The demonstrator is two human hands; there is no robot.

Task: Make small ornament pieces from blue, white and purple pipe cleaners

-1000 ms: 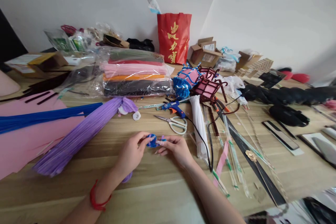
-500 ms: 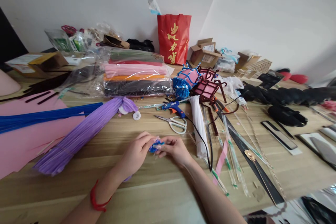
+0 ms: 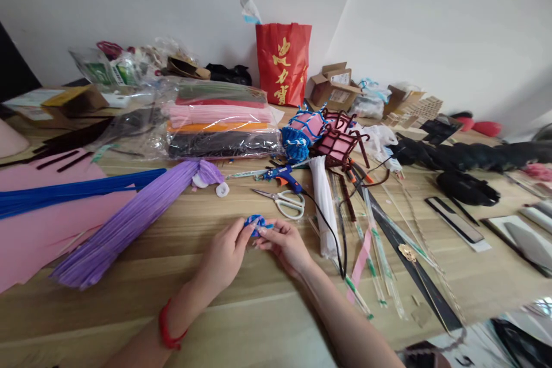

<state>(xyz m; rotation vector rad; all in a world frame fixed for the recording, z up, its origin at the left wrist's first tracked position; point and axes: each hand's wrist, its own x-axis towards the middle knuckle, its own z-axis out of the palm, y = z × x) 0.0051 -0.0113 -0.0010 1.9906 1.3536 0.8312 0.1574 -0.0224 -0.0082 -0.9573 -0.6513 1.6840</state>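
A small blue piece (image 3: 256, 222), which looks like a curled fuzzy wire though the fingers hide much of it, sits just below the middle of the frame, held a little above the wooden table (image 3: 259, 310). The left hand (image 3: 226, 253) pinches it from the left with thumb and fingertips closed on it. The right hand (image 3: 282, 244) pinches the other side, its fingers likewise pressed together on the piece, so the two hands meet at it. A red band (image 3: 166, 328) circles the left wrist near the bottom of the frame. Just above the hands lies a pair of scissors (image 3: 282, 202) with white handles, and above that a blue glue gun (image 3: 284, 175) whose black cord (image 3: 332, 230) runs down to the right of the right hand. Beside the cord lies a white bundle (image 3: 321, 207) of thin sticks. To the left of the hands a purple bundle (image 3: 129, 221) of fuzzy wires slants across the table, with a blue bundle (image 3: 73, 191) above it and a pink sheet (image 3: 34, 224) under both at the left edge. Further up, clear packs (image 3: 219, 123) of coloured wires are stacked. A pink and brown wire basket (image 3: 338, 138) stands to their right, and a red bag (image 3: 282, 60) stands against the wall at the upper middle.
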